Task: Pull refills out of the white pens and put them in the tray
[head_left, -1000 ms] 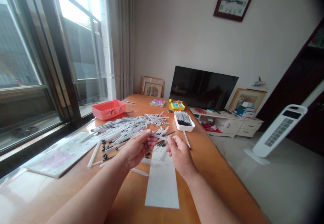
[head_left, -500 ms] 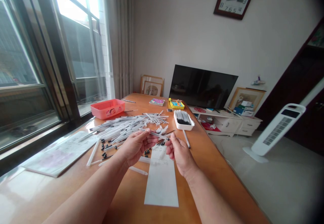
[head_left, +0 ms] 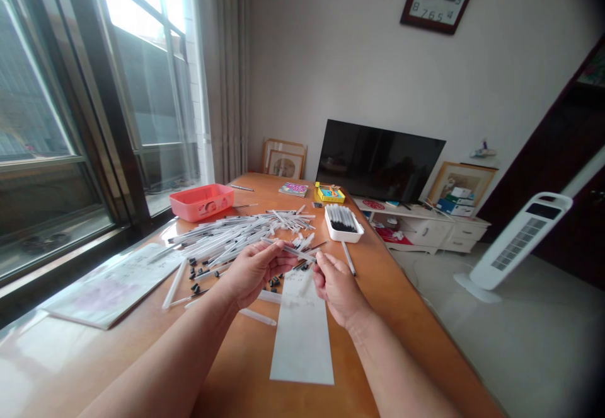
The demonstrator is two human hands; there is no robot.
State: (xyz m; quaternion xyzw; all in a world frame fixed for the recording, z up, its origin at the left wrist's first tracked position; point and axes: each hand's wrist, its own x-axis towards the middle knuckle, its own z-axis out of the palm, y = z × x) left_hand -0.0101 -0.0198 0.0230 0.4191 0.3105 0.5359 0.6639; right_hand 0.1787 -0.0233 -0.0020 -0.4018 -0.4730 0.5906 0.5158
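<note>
My left hand [head_left: 253,273] is closed around a slim pen [head_left: 299,253] with a translucent barrel, held slanting above the table. My right hand [head_left: 339,287] pinches the pen's right end, and its fingers hide that tip. Beneath the hands lies a long strip of white paper [head_left: 302,342] with faint marks near its top. Small black plugs [head_left: 195,289] are scattered to the left of it. A large heap of clear pen barrels and thin refills [head_left: 236,232] spreads out beyond my left hand.
A white box [head_left: 343,236] of pens with black ends stands at the right edge, a single pen [head_left: 348,259] beside it. Farther back are a red bin [head_left: 201,203], a booklet [head_left: 293,189] and a yellow box [head_left: 331,194]. A large booklet [head_left: 113,289] lies at left.
My right fingers have closed over the pen's dark right end, which showed before. My left hand keeps its hold in nearly the same place.
</note>
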